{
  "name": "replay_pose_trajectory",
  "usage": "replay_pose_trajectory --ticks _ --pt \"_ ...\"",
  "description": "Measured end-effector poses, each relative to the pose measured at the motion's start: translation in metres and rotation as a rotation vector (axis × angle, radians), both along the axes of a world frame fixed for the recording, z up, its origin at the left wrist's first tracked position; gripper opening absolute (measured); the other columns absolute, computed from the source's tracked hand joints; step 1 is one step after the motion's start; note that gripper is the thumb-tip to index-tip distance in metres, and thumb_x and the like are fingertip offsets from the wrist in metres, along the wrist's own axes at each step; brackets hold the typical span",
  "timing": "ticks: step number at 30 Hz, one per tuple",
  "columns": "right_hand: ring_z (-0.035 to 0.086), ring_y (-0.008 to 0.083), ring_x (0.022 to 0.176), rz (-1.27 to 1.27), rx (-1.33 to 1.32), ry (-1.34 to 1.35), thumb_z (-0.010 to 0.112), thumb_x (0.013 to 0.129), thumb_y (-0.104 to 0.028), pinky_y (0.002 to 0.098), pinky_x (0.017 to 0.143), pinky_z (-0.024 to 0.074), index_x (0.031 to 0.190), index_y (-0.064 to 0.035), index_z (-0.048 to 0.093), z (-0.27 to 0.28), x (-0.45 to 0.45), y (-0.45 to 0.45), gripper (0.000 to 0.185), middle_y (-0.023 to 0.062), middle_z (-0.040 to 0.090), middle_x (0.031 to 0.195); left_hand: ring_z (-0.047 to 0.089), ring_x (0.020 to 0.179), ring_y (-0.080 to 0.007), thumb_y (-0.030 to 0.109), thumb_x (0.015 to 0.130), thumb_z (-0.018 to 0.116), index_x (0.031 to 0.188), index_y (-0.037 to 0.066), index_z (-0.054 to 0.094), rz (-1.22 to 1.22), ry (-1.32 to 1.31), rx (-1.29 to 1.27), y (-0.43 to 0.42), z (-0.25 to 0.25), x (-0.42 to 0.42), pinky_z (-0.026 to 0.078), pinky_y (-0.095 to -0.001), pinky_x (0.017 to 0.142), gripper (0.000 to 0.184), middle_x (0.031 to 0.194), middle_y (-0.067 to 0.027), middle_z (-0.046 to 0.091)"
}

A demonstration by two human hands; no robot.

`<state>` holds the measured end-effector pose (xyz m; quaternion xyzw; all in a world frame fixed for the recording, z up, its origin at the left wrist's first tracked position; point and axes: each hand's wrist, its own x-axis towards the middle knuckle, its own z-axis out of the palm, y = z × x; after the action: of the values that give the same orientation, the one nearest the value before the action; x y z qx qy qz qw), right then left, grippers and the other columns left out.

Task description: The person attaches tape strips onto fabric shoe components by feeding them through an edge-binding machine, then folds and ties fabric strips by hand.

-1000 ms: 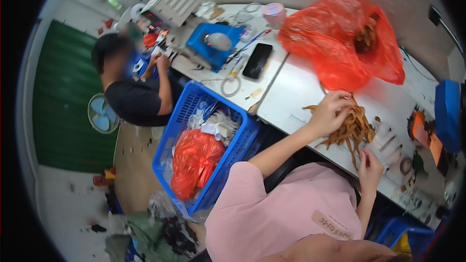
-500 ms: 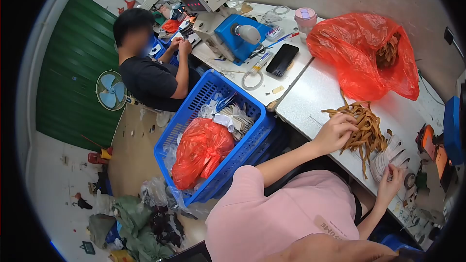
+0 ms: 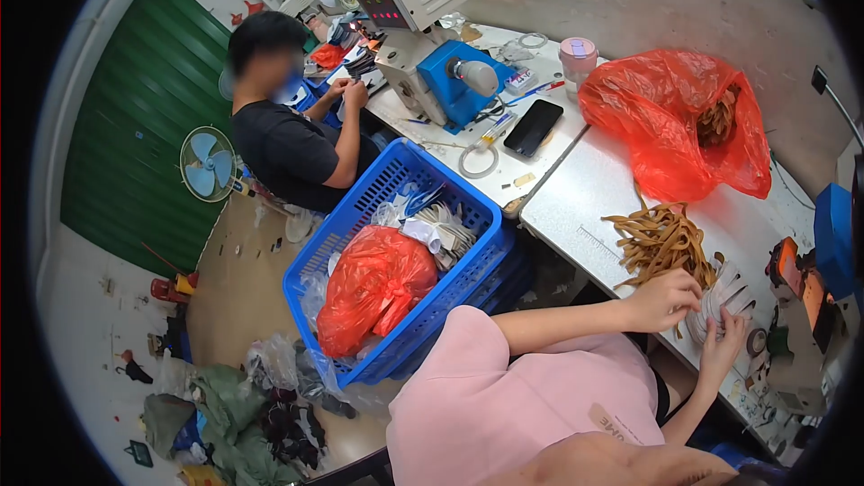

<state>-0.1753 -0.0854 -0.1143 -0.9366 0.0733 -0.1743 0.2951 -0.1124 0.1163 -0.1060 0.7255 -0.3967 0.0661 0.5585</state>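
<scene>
My left hand (image 3: 664, 302) is over the table's front edge, just left of a bundle of white strips (image 3: 725, 292). Its fingers are curled together, and whatever they may pinch is too small to make out. My right hand (image 3: 723, 342) is closed on the near end of that white bundle. Behind my left hand lies a loose pile of brown strips (image 3: 661, 243), narrow and tangled, on the white table (image 3: 576, 207).
An open red plastic bag (image 3: 648, 126) with more brown strips stands behind the pile. A phone (image 3: 534, 128) and a blue-fronted machine (image 3: 454, 81) are farther left. A blue basket (image 3: 301, 292) holds a red bag. A co-worker (image 3: 288, 144) sits beyond; orange-black equipment (image 3: 792, 270) stands right.
My left hand has left the brown strips and moved right, beside the white bundle and close to my right hand. My right hand stays at the white strips. The view has shifted slightly.
</scene>
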Motion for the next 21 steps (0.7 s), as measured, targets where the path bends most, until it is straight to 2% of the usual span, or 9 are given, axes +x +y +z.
replay_pose_trajectory --ticks 5,10,15,18,19,21 --pt "0.050 0.0316 0.089 0.060 -0.061 -0.034 0.066 0.081 -0.006 0.0399 0.082 0.0410 0.100 0.0039 0.064 -0.009 0.001 -0.008 0.022 0.0140 0.050 0.087 0.053 0.100 -0.0298 0.002 0.072 0.062 0.083 0.004 0.067 -0.086 -0.009 0.031 -0.016 -0.012 -0.010 0.046 -0.0382 0.086 0.013 0.101 -0.0098 0.060" --pt "0.052 0.0309 0.085 0.026 0.003 -0.018 0.064 0.083 -0.008 0.0393 0.077 0.0425 0.098 0.0041 0.064 -0.008 0.008 -0.009 0.019 0.0139 0.051 0.086 0.053 0.101 -0.0290 0.003 0.073 0.062 0.085 0.003 0.066 -0.075 -0.036 0.092 -0.022 -0.012 -0.007 0.046 -0.0377 0.084 0.012 0.102 -0.0103 0.059" --pt "0.053 0.0298 0.085 0.041 -0.055 -0.044 0.062 0.083 -0.006 0.0385 0.075 0.0435 0.095 0.0037 0.062 -0.022 0.009 -0.016 0.015 0.0134 0.052 0.087 0.053 0.104 -0.0298 0.001 0.072 0.063 0.093 0.003 0.064 -0.046 -0.113 0.120 -0.038 -0.016 -0.003 0.047 -0.0386 0.086 0.021 0.109 -0.0112 0.057" --pt "0.053 0.0303 0.084 0.044 -0.031 0.008 0.061 0.083 -0.005 0.0388 0.074 0.0427 0.093 0.0033 0.061 -0.015 0.007 -0.013 0.013 0.0134 0.052 0.085 0.053 0.105 -0.0303 0.000 0.071 0.063 0.097 0.002 0.062 -0.032 -0.186 0.059 -0.050 -0.023 0.001 0.047 -0.0384 0.087 0.027 0.110 -0.0123 0.056" --pt "0.052 0.0314 0.083 0.035 -0.058 -0.006 0.060 0.085 -0.006 0.0394 0.074 0.0418 0.092 0.0027 0.060 -0.018 0.008 -0.015 0.012 0.0133 0.052 0.085 0.052 0.106 -0.0310 0.000 0.070 0.063 0.102 0.000 0.060 -0.025 -0.106 0.056 -0.056 -0.026 0.001 0.047 -0.0379 0.088 0.032 0.110 -0.0129 0.057" --pt "0.052 0.0322 0.081 0.030 -0.064 -0.075 0.059 0.087 -0.007 0.0401 0.073 0.0421 0.093 0.0027 0.060 -0.017 0.008 -0.013 0.012 0.0134 0.052 0.084 0.052 0.105 -0.0309 0.001 0.070 0.063 0.103 -0.001 0.058 -0.001 -0.170 0.099 -0.061 -0.029 0.006 0.047 -0.0376 0.087 0.034 0.108 -0.0128 0.058"
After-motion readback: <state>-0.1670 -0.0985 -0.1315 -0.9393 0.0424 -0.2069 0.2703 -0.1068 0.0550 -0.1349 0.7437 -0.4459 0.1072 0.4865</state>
